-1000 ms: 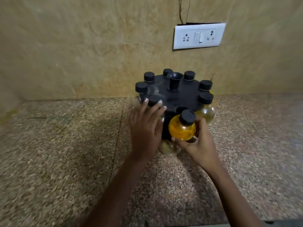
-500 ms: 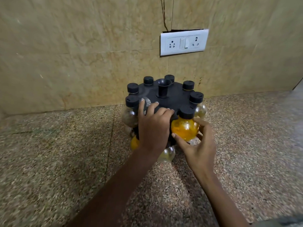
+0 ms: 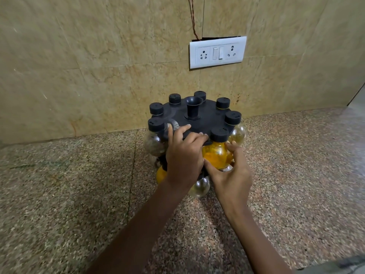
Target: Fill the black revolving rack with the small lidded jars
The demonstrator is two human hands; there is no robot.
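your right hand (image 3: 230,173) has its thumb and fingers curled round the yellow jar (image 3: 217,155), gripping the round belly from below and the side. your left hand (image 3: 184,155) lies over the front edge of the black rack (image 3: 197,123), fingers resting bent on the top plate, steadying it, gripping nothing that i can see. the jar stands upright, neck up, black cap at the plate's rim, right between your two hands and touching both; looks like it's going into the front slot, though whether the neck is fully seated i can't tell. the right hand is the one on it, so any last push goes away from you, toward the centre post (image 3: 193,107). other capped jars ring the top tier, more hang lower down. rack sits on the speckled counter (image 3: 79,184), near the wall under the switch plate (image 3: 217,52).
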